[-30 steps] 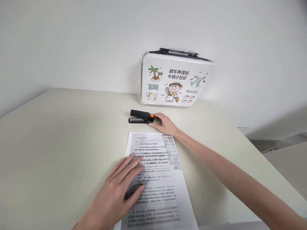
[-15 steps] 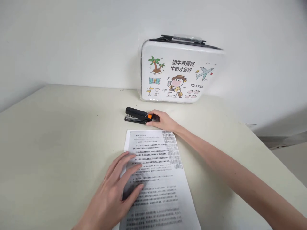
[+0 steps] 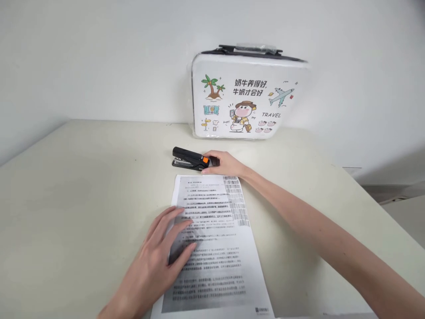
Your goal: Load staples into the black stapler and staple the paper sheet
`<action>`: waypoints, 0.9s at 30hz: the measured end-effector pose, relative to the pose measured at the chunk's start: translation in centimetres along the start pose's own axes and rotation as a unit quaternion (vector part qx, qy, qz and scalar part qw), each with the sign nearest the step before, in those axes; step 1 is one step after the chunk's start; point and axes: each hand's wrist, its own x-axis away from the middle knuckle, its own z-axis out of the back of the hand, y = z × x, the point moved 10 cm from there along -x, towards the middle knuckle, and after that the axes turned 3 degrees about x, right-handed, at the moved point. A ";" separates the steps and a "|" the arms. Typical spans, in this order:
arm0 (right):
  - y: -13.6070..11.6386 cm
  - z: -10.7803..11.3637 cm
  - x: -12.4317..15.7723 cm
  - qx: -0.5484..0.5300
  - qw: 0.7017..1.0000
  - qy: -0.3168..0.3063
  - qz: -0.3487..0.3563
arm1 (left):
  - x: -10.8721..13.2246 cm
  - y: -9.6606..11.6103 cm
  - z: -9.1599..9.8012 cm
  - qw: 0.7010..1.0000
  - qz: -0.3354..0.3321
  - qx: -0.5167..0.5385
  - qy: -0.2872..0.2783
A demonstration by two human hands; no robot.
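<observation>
A printed sheet of paper [image 3: 215, 248] lies on the pale table [image 3: 73, 199] in front of me. My left hand [image 3: 156, 266] rests flat on the sheet's left side, fingers stretched out. Just beyond the paper's top edge sits a black stapler [image 3: 189, 158] with an orange tab. My right hand [image 3: 226, 164] is curled around the stapler's right end, fingers gripping it while it rests on the table.
A white carry case [image 3: 247, 95] with cartoon travel drawings and a black handle stands upright against the wall behind the stapler. The table's right edge runs diagonally at the right, with floor beyond it.
My right hand has closed more onto the stapler's right end and the stapler has shifted slightly left. My left hand stays flat on the paper. The view tilted a little.
</observation>
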 end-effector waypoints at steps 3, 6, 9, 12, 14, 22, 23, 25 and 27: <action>-0.1 0.4 0.5 -0.014 0.999 0.027 -0.010 | 0.0 0.3 0.2 1.000 -0.006 -0.002 0.003; -0.4 1.0 1.4 -0.024 0.998 0.059 -0.002 | 0.1 0.5 0.4 1.000 -0.014 -0.006 0.012; 0.2 1.7 3.2 -0.063 0.994 0.080 -0.025 | 0.3 0.5 0.3 1.000 -0.019 -0.008 0.013; 1.3 2.9 6.9 -0.117 0.983 0.124 -0.070 | 0.5 0.6 0.3 1.000 -0.021 -0.009 0.015; 1.6 3.9 10.5 -0.131 0.973 0.166 -0.091 | 0.6 0.6 0.4 1.000 -0.021 -0.013 0.016; -3.7 4.2 26.6 -0.044 0.967 0.187 -0.169 | 0.8 0.6 0.9 0.999 -0.034 -0.028 0.031; -4.5 4.0 27.8 -0.036 0.967 0.183 -0.176 | 0.5 0.6 1.0 0.998 -0.037 -0.032 0.035; -5.8 3.9 29.2 -0.031 0.966 0.181 -0.182 | -0.9 0.6 1.5 0.997 -0.044 -0.049 0.048; -6.6 3.9 29.6 -0.032 0.965 0.186 -0.180 | -3.3 0.6 2.2 0.993 -0.047 -0.088 0.060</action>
